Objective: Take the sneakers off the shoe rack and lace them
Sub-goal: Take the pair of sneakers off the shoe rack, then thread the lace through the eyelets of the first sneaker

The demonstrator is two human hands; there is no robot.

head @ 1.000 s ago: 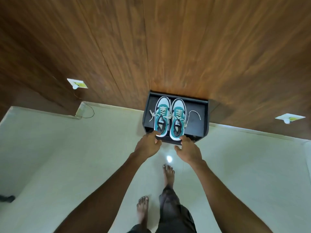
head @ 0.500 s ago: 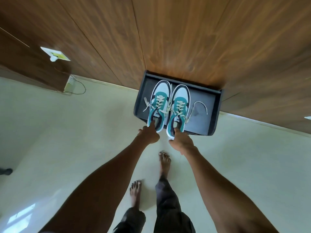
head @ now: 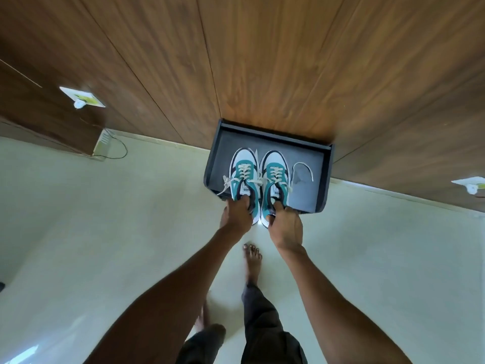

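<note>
Two teal-and-white sneakers stand side by side on a dark shoe rack (head: 215, 156) against the wooden wall, toes toward the wall. My left hand (head: 236, 212) grips the heel opening of the left sneaker (head: 244, 166). My right hand (head: 284, 224) holds the heel of the right sneaker (head: 275, 169), fingers tucked inside the collar. Cream laces run loosely across both tongues. One loose lace end (head: 304, 168) trails over the rack's grey shelf to the right; another hangs off the left sneaker's side.
The pale tiled floor (head: 105, 232) spreads to both sides. My bare feet (head: 252, 261) stand just in front of the rack. A white wall socket (head: 82, 97) with a small device and cable (head: 115, 151) sits at left; another socket (head: 469, 185) at right.
Both hands went from the rack's front edge to the sneaker heels and closed on them. The camera has come closer and the heels now stick out over the rack's front edge.
</note>
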